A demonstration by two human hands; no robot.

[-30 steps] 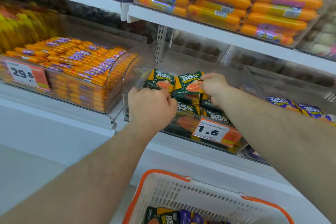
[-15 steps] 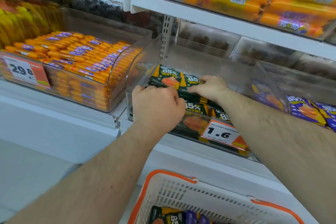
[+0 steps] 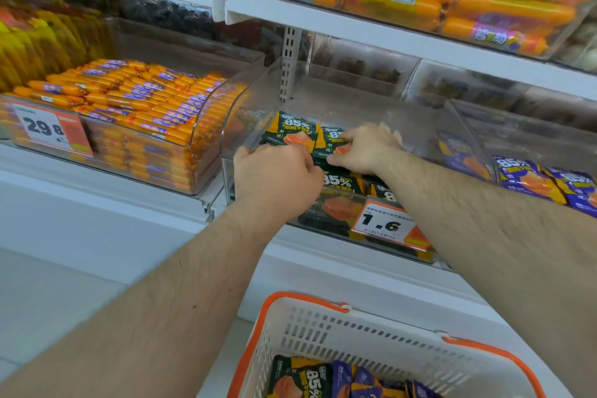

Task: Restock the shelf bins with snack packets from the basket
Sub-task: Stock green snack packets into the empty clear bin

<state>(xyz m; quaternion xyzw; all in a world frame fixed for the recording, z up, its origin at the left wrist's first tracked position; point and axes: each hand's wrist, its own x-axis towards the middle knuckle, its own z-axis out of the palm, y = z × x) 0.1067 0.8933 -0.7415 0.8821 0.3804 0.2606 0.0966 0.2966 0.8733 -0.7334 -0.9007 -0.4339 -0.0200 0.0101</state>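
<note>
Over the clear bin (image 3: 465, 136), with left hand (image 3: 277, 181) curled on green packets (image 3: 292, 134) and right hand (image 3: 366, 149) flat, fingers together: press level, square the stack, fill rearward

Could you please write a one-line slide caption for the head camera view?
Both hands arrange green packets in a clear bin above the basket.

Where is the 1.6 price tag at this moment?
In the head view, the 1.6 price tag hangs on the front wall of the clear bin of green packets, right of centre, just below the right forearm and above the basket.
</note>
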